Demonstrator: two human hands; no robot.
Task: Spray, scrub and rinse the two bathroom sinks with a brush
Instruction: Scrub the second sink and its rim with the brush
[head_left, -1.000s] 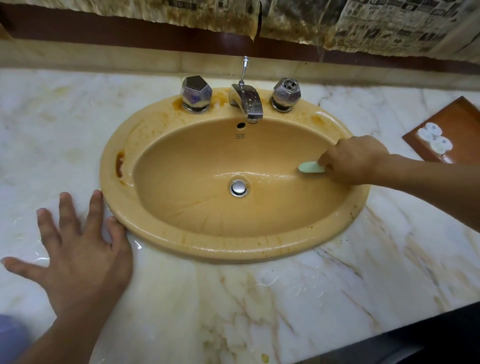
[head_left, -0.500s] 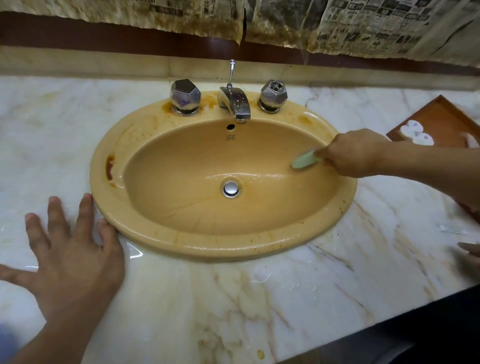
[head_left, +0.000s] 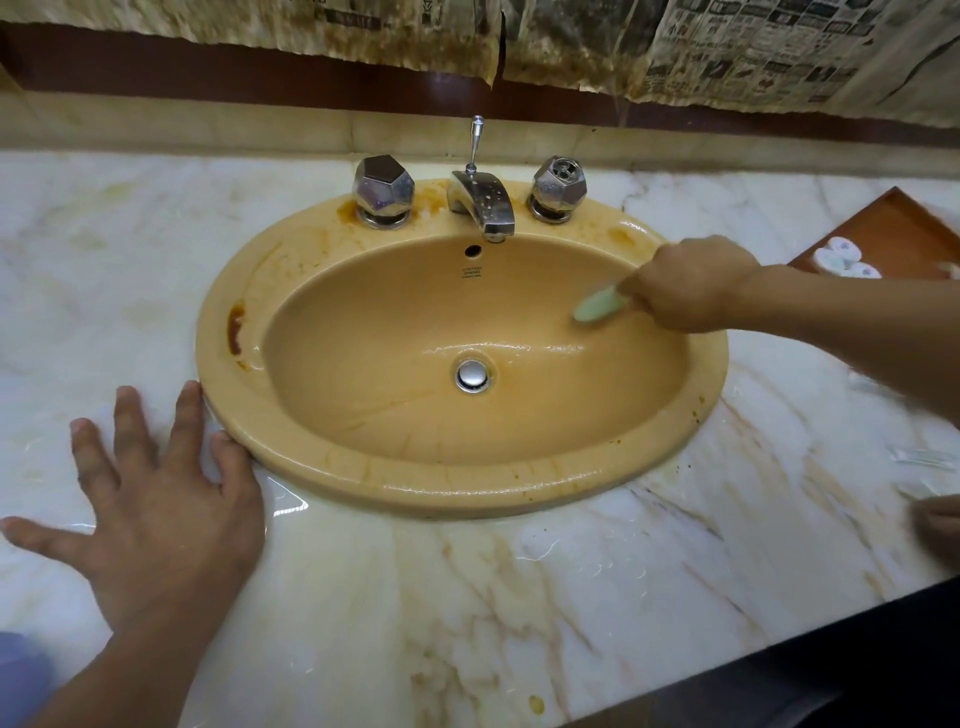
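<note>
Head view: yellow-tan sink set in marble counter, basin wet w/ brown streaks, rust-colour stain on its left rim. R hand reaches in from the right, fingers curled tight round a pale green brush; brush head is against the basin's right inner wall, above and right of the chrome drain. L hand lies flat on the counter, fingers spread, holding nothing, fingertips touching the sink's front-left rim. Chrome spout sits btwn two faceted knobs at the back. Wooden tray at far right; stained newspaper on the wall.
</note>
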